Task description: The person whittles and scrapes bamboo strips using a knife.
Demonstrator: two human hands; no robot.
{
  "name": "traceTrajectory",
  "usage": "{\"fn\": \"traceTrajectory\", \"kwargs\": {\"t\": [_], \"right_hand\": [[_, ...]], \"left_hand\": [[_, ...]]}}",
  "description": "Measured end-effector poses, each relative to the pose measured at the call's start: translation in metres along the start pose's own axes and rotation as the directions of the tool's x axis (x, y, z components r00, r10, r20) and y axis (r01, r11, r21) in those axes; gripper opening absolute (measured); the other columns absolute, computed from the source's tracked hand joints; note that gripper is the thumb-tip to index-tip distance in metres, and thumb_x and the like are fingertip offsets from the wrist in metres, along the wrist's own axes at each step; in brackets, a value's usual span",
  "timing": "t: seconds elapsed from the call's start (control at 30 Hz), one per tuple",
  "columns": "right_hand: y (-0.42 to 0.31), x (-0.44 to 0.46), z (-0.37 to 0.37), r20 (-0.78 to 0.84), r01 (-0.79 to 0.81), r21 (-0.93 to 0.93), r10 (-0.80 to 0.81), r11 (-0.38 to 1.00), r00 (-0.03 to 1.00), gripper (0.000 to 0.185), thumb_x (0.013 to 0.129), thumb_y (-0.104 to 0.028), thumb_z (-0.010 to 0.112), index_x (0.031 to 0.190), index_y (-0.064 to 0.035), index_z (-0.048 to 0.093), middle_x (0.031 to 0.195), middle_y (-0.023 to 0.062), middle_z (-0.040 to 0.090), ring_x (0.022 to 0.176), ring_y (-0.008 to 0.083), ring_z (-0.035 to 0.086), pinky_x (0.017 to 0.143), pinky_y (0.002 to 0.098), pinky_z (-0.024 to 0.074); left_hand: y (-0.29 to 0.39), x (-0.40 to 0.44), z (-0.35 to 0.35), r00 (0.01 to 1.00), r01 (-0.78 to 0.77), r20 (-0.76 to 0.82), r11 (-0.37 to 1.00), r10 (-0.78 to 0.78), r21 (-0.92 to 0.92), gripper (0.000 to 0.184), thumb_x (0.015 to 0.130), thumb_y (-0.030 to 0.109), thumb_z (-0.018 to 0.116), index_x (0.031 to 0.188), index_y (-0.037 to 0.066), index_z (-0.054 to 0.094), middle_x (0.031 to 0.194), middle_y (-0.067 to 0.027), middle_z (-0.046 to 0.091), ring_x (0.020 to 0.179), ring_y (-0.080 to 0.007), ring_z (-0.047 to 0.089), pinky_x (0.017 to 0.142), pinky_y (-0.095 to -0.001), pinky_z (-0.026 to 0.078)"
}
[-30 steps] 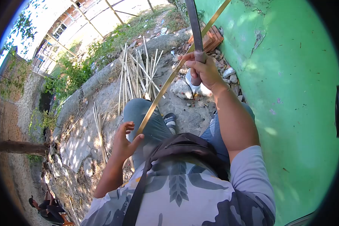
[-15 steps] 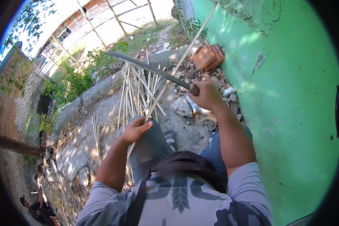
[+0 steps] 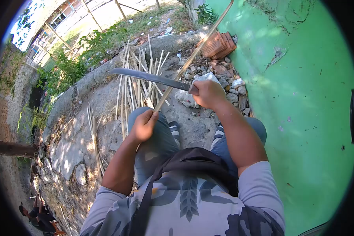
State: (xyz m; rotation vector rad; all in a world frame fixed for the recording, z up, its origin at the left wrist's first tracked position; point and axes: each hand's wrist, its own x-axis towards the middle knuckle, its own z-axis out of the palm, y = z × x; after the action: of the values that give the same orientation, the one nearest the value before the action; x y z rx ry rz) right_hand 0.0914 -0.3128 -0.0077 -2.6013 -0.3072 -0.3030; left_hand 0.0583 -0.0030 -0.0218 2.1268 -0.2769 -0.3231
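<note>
My left hand (image 3: 144,125) is wrapped round the lower part of a long pale bamboo strip (image 3: 196,50), beside my left knee. The strip slants up and away to the right, past the roof tiles. In my right hand (image 3: 209,94) is the handle of a machete (image 3: 149,76). Its long dark blade points left and crosses the strip a little beyond my left hand. Whether the edge bites into the strip I cannot tell. Below the blade, a pile of thin split bamboo strips (image 3: 139,92) lies on the ground.
Stacked clay roof tiles (image 3: 218,46) and loose stones (image 3: 233,88) lie along the green wall (image 3: 303,129) at right. A low concrete kerb (image 3: 92,80) runs behind the pile. More strips (image 3: 93,133) lie at left. Another person (image 3: 41,218) is at the lower left edge.
The machete's tip has dropped, so the blade lies more level and crosses the strip slightly closer to my left hand. Both hands sit a little higher in the view, which has shifted.
</note>
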Motion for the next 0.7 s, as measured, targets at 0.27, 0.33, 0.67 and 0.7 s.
{"fn": "traceTrajectory", "kwargs": {"t": [0.27, 0.33, 0.67, 0.7], "right_hand": [[0.027, 0.006, 0.009, -0.024, -0.082, 0.008, 0.082, 0.997, 0.996, 0.013, 0.083, -0.024, 0.071, 0.089, -0.0130, 0.069, 0.079, 0.0136, 0.071, 0.079, 0.0376, 0.071, 0.071, 0.0500, 0.0556], [0.020, 0.005, 0.006, -0.045, -0.088, 0.040, 0.090, 0.995, 0.995, 0.013, 0.082, -0.023, 0.072, 0.089, -0.0117, 0.069, 0.078, 0.0142, 0.071, 0.078, 0.0378, 0.071, 0.070, 0.0501, 0.0550], [0.038, 0.008, 0.003, -0.010, -0.117, 0.056, 0.118, 0.992, 0.993, 0.016, 0.081, -0.024, 0.073, 0.092, -0.0130, 0.072, 0.082, 0.0156, 0.072, 0.081, 0.0382, 0.071, 0.073, 0.0494, 0.0558], [0.037, 0.007, 0.001, -0.014, -0.148, 0.073, 0.150, 0.986, 0.989, 0.015, 0.081, -0.024, 0.073, 0.091, -0.0133, 0.072, 0.081, 0.0156, 0.072, 0.081, 0.0381, 0.071, 0.073, 0.0494, 0.0559]], "left_hand": [[-0.003, -0.002, -0.004, 0.999, 0.020, 0.038, 0.995, -0.016, -0.099, 0.037, 0.109, 0.032, 0.054, 0.090, 0.001, 0.060, 0.071, 0.0005, 0.049, 0.070, -0.0098, 0.043, 0.062, -0.0319, 0.039], [-0.002, -0.001, -0.001, 0.998, 0.039, 0.048, 0.992, -0.034, -0.116, 0.033, 0.110, 0.031, 0.053, 0.088, 0.007, 0.057, 0.070, 0.0049, 0.045, 0.064, -0.0060, 0.041, 0.056, -0.0273, 0.035], [-0.002, 0.000, 0.000, 0.997, 0.064, 0.062, 0.980, -0.053, -0.189, 0.036, 0.109, 0.031, 0.056, 0.084, 0.005, 0.056, 0.070, 0.0044, 0.045, 0.067, -0.0064, 0.039, 0.058, -0.0295, 0.036], [-0.003, 0.001, 0.001, 0.998, 0.056, 0.047, 0.989, -0.050, -0.136, 0.036, 0.109, 0.031, 0.056, 0.084, 0.005, 0.056, 0.070, 0.0047, 0.044, 0.067, -0.0062, 0.039, 0.058, -0.0292, 0.035]]}}
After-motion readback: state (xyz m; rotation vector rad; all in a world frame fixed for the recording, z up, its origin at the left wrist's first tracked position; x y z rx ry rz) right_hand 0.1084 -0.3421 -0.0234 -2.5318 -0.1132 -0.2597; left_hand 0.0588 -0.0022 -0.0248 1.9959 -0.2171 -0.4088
